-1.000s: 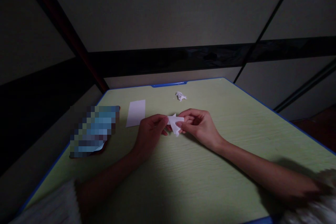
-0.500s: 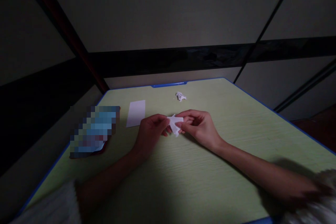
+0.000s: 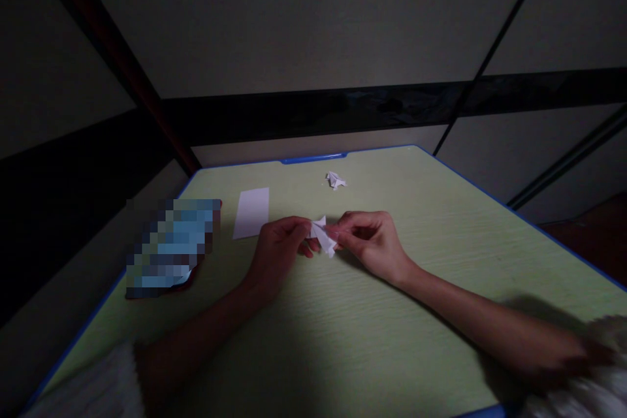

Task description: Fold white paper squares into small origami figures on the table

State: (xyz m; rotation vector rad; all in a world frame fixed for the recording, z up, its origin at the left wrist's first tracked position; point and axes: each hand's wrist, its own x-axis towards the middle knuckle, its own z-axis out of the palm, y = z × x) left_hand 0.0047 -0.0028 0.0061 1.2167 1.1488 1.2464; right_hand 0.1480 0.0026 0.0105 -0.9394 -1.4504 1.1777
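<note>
A small piece of folded white paper (image 3: 322, 235) is held above the table between my two hands. My left hand (image 3: 280, 251) pinches its left side between thumb and fingers. On the other side, my right hand (image 3: 375, 240) grips the paper's right edge with thumb and fingertips; the fingertips hide part of that edge. Creases fan across the paper, and a point sticks up at its top. Beyond the hands, a folded white paper figure (image 3: 336, 180) rests on the table.
The pale green table (image 3: 372, 339) has a blue rim. A flat white sheet of paper (image 3: 251, 212) lies left of centre. Farther left is a phone-like device (image 3: 183, 241) with a blurred screen and dark red edge. Cabinet panels (image 3: 313, 26) stand behind the table.
The folded paper has changed shape: its flat right flap no longer shows, and its creases now spread apart. My right fingers have shifted slightly along the right edge. The view has moved a little.
</note>
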